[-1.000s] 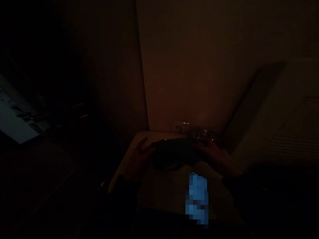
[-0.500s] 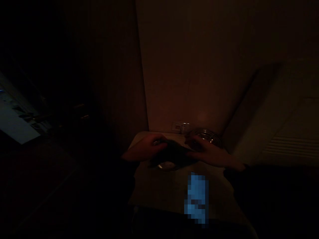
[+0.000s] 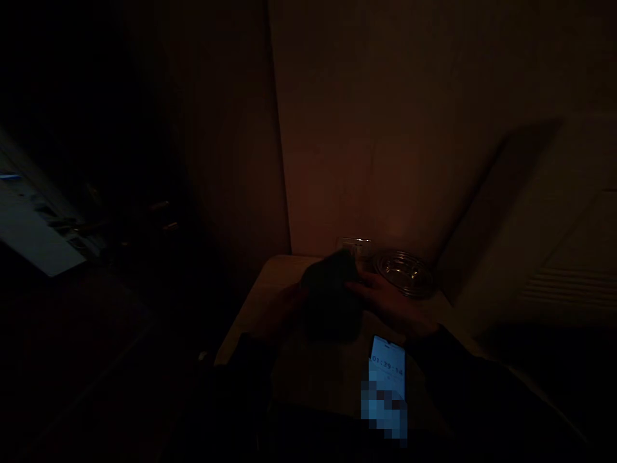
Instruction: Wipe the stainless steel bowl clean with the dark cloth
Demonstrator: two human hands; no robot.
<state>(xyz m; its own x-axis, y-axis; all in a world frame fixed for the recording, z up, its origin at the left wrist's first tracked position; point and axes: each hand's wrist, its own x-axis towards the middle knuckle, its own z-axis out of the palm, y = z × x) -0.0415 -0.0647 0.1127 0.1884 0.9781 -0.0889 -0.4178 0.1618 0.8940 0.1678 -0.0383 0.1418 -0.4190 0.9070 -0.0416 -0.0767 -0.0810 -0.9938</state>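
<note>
Between my two hands is a dark green, soft-looking item [image 3: 332, 299], held up over a small table. It is too dark to tell its kind. My left hand [image 3: 282, 308] grips its left edge, largely in shadow. On its upper right side, my right hand [image 3: 383, 297] has the fingers laid along it with the thumb near. A lit phone [image 3: 388, 370] showing a running time lies on the table just below my right hand. Behind that hand sits a shiny round divided metal tray [image 3: 405, 272].
The pale table top [image 3: 270, 276] stands against a wall with a socket [image 3: 354, 244]. To the right is a large pale panel [image 3: 544, 231] with ridged lines. Far left, a bright white surface [image 3: 43, 238] shows beside deep shadow.
The dark green item has been turned and now shows a broad face. My left hand has moved lower along its side. The bright round thing under it no longer shows.
</note>
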